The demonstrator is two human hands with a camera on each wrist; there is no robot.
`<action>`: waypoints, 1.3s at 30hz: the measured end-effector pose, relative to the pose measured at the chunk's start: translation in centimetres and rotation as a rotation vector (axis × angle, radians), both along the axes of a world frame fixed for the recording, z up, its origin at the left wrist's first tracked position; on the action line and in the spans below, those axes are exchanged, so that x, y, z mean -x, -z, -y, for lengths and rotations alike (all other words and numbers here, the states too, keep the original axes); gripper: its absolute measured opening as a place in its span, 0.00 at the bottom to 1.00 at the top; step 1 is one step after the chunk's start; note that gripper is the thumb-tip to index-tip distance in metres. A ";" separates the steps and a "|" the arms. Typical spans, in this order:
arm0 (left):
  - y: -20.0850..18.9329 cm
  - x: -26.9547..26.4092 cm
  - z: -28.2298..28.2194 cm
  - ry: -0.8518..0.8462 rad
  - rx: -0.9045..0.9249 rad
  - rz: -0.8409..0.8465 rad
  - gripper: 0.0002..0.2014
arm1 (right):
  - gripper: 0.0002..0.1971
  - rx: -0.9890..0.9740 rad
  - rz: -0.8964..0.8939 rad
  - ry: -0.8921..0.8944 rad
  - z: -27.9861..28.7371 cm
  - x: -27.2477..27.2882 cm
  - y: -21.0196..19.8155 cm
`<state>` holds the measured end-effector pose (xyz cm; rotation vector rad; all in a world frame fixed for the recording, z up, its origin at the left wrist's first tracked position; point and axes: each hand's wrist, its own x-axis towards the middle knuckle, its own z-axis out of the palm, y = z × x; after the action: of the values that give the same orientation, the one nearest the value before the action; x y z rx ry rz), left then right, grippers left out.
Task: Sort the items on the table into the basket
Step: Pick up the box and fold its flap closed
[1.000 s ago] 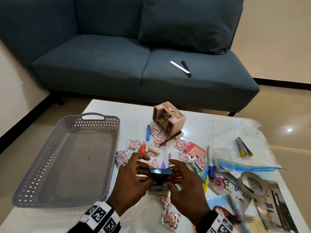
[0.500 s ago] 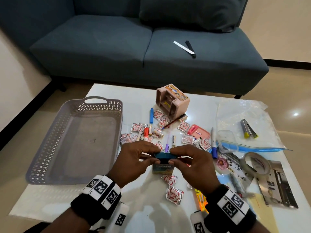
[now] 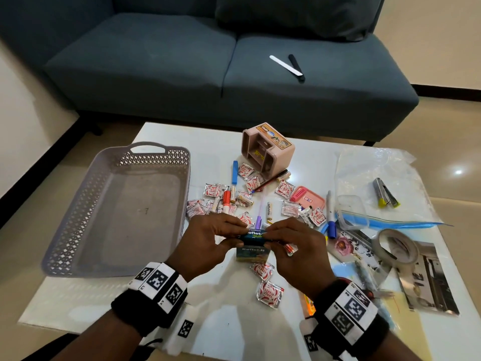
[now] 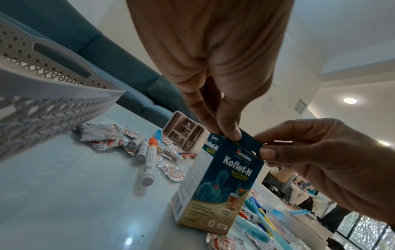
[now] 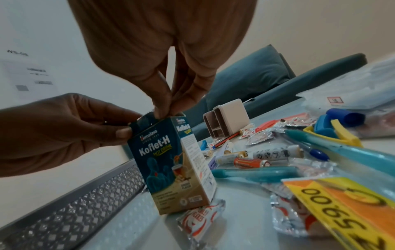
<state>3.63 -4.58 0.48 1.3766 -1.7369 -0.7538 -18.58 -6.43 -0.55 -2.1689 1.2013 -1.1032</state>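
Observation:
A small blue Koflet-H box [image 3: 253,246] [image 4: 222,182] [image 5: 171,162] stands upright on the white table [image 3: 208,295], just right of the grey basket [image 3: 78,204]. My left hand [image 3: 208,243] pinches the box's top flap from the left, as the left wrist view shows [image 4: 226,133]. My right hand [image 3: 294,246] pinches the same top edge from the right [image 5: 164,111]. The basket holds nothing.
Sachets [image 3: 269,293], batteries [image 3: 269,211], markers [image 3: 226,196] and pens lie scattered behind the box. A pink organiser [image 3: 268,152] stands further back. A plastic bag [image 3: 377,178], tape roll [image 3: 393,246] and photos lie right. A sofa [image 3: 208,61] is beyond the table.
Both hands have stayed on the box's top. The head view has tilted down and moved back, showing more of the wrists and near table.

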 end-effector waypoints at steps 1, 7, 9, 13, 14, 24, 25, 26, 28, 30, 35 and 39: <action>0.0 0.0 0.0 -0.005 -0.012 -0.010 0.14 | 0.11 -0.014 0.005 -0.003 0.0 0.0 0.0; -0.4 0.1 0.1 0.022 -0.101 -0.038 0.15 | 0.10 -0.036 -0.037 -0.079 0.3 0.3 -0.3; -0.5 0.0 0.2 0.028 -0.131 -0.059 0.15 | 0.10 -0.046 -0.075 -0.097 0.3 0.4 -0.4; -0.8 -0.2 0.3 0.042 -0.140 -0.054 0.13 | 0.09 -0.043 -0.129 -0.114 0.3 0.4 -0.6; -0.8 -0.2 0.3 0.041 -0.138 -0.052 0.13 | 0.09 -0.039 -0.132 -0.112 0.3 0.4 -0.6; -0.8 -0.1 0.3 0.099 -0.083 0.023 0.12 | 0.09 0.016 -0.152 -0.136 0.3 0.4 -0.2; -0.8 -0.1 0.4 0.113 -0.069 0.034 0.12 | 0.09 0.026 -0.164 -0.147 0.3 0.4 -0.2; -0.7 -0.2 0.4 0.130 -0.046 0.051 0.12 | 0.09 0.032 -0.176 -0.156 0.3 0.5 -0.2; -0.5 -0.3 0.4 0.181 0.043 0.156 0.11 | 0.09 0.017 -0.202 -0.165 0.2 0.5 0.0; 0.0 -0.3 0.3 0.230 0.130 0.276 0.09 | 0.08 -0.013 -0.226 -0.173 0.0 0.5 0.0; 1.1 -0.3 0.0 0.163 0.062 0.222 0.10 | 0.09 -0.091 -0.255 -0.159 -0.5 0.6 0.0; 1.2 0.5 -0.3 0.085 -0.008 0.100 0.18 | 0.14 -0.185 -0.207 -0.048 -0.9 -0.4 0.5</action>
<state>3.17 -4.32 -0.77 1.3739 -1.8824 -0.7501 -18.17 -5.51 -1.03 -2.1949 1.2767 -0.7307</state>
